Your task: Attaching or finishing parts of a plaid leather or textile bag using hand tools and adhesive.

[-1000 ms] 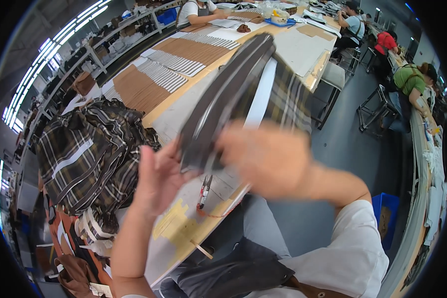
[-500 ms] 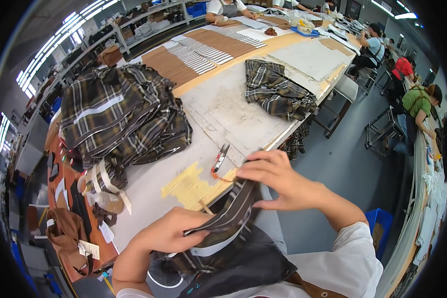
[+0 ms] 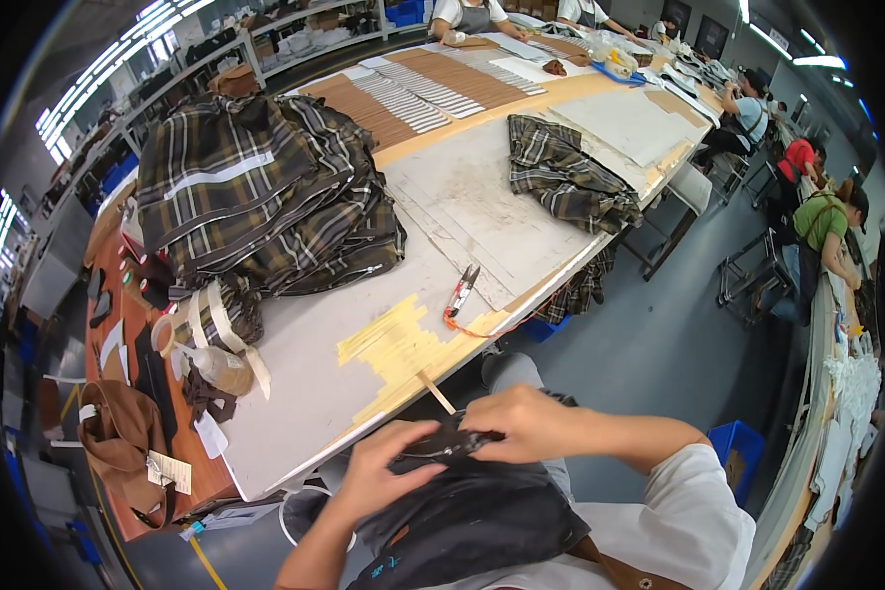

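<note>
Close to my body, below the table's near edge, a dark fabric piece (image 3: pixel 441 445) is bunched between my hands. My right hand (image 3: pixel 523 425) is closed on its right end, fingers curled over the top. The left hand (image 3: pixel 383 474) grips the other end, thumb and fingers on either side of it. A small shiny spot shows on the fabric, too small to make out. Above my hands, thread snips (image 3: pixel 461 291) with an orange cord lie on the table. Left of them rises a large pile of dark plaid garments (image 3: pixel 265 202).
Another plaid garment (image 3: pixel 570 175) lies by the table's right edge. A glue bottle (image 3: pixel 221 370) and a tape-bound plaid bundle (image 3: pixel 228 320) sit at left. A wooden stick (image 3: pixel 436 392) juts from the near edge. Brown and striped pieces (image 3: pixel 423 90) cover the far table. Co-workers sit beyond and at right.
Both hands have come lower and closer together, and the fabric that was stretched between them is now bunched up. The view has shifted slightly.
</note>
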Tool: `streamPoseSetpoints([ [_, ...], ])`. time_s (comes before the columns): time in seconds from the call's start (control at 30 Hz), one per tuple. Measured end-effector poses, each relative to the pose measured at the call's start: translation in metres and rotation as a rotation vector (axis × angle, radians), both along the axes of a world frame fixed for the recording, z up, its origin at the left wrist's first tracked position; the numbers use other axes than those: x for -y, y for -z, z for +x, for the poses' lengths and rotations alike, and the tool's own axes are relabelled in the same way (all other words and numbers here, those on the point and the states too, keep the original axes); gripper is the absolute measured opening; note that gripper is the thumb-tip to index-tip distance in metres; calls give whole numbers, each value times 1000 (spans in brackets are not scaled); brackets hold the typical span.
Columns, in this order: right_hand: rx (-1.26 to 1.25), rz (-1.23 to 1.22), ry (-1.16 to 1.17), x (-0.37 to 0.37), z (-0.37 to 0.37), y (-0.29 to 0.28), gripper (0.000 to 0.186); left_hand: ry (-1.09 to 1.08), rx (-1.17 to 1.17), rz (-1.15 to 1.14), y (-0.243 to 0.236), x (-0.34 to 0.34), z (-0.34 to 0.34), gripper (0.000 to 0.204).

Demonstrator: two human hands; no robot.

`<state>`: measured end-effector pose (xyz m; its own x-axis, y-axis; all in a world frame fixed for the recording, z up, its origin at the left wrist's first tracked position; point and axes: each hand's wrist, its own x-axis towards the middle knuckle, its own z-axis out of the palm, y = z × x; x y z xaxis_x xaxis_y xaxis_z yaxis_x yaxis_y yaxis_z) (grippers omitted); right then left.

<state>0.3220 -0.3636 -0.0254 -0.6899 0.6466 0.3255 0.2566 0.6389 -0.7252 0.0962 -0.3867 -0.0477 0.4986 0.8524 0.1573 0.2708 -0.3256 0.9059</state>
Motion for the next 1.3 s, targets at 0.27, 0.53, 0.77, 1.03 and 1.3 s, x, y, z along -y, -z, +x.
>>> streamPoseSetpoints([
  [0.27,72,-205,167,12,3,18,21,-224,266,73,38,9,33,29],
  [0.53,-25,-356,357,13,8,21,23,-263,253,-52,43,-1,41,26],
  [0.77,-91,-347,365,13,5,36,24,-203,369,-129,51,-6,41,29],
  [1.03,-53,-241,452,27,-4,43,23,-326,124,364,55,4,37,26],
  [1.3,-7,-245,450,28,-11,44,23,-284,157,482,62,2,33,27],
])
